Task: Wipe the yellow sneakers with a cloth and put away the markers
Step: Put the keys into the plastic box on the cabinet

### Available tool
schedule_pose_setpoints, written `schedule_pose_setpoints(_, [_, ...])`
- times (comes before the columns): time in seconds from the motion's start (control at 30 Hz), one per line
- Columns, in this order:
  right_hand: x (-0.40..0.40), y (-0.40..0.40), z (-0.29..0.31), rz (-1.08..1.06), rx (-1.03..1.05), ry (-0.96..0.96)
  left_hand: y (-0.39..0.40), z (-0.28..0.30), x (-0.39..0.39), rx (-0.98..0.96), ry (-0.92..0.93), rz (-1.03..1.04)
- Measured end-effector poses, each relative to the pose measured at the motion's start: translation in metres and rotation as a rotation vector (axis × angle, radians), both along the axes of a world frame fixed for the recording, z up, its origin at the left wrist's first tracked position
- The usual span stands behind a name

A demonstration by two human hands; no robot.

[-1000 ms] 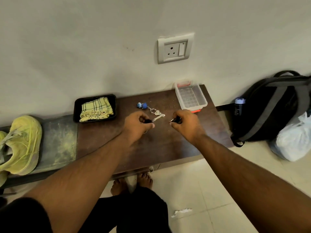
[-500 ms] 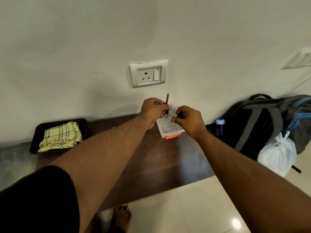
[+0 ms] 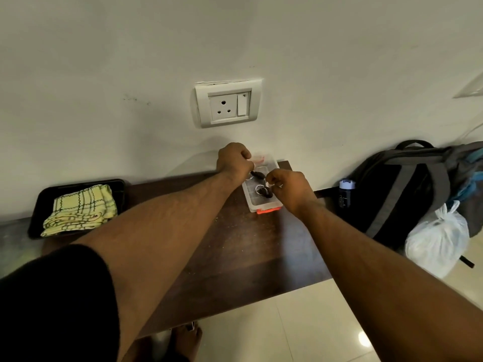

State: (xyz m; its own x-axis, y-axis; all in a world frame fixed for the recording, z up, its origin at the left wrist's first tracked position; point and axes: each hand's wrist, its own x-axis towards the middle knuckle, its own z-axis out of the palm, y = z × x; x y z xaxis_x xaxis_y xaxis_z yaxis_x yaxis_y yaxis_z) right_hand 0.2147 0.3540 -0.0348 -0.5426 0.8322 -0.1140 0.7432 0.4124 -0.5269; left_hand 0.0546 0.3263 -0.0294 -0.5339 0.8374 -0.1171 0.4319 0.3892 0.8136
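Both hands have dropped onto the clear plastic box against the wall; left hand and right hand each pinch a small dark keyring-like item, lowering it in for storage; checked cloth waits in its tray

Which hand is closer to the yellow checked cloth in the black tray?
Left. The left hand is over the far end of the clear plastic box, on the side toward the yellow checked cloth. The right hand is at the box's other side, farther away.
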Motion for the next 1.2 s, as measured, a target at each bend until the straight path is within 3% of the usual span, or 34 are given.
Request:
schedule_pose_setpoints(0.13, [-0.001,-0.008,0.006,-0.037,-0.008,0.023,-0.054,-0.005,-0.019,-0.003,0.083,0.004])
schedule_pose_setpoints(0.3, [-0.027,-0.033,0.008,0.040,-0.024,0.037,-0.153,-0.019,-0.035,-0.288,0.339,-0.114])
schedule_pose_setpoints(0.4, [-0.055,-0.052,0.005,0.117,-0.025,0.026,-0.185,-0.032,-0.037,-0.512,0.361,-0.143])
schedule_pose_setpoints(0.53, [-0.093,-0.075,-0.004,0.232,-0.080,-0.057,-0.183,-0.043,-0.041,-0.755,0.311,-0.285])
schedule_pose_setpoints(0.83, [-0.125,-0.089,-0.046,0.175,-0.051,-0.257,-0.159,-0.036,-0.045,-0.800,0.293,-0.290])
schedule_pose_setpoints(0.93, [-0.119,-0.086,-0.041,0.125,-0.090,-0.141,-0.159,-0.027,-0.043,-0.771,0.294,-0.284])
schedule_pose_setpoints(1.03, [-0.109,-0.077,-0.008,0.070,-0.082,0.100,-0.158,-0.018,-0.041,-0.757,0.299,-0.298])
schedule_pose_setpoints(1.2, [-0.077,-0.059,0.053,-0.079,-0.389,0.508,-0.146,-0.003,-0.032,-0.813,0.369,-0.367])
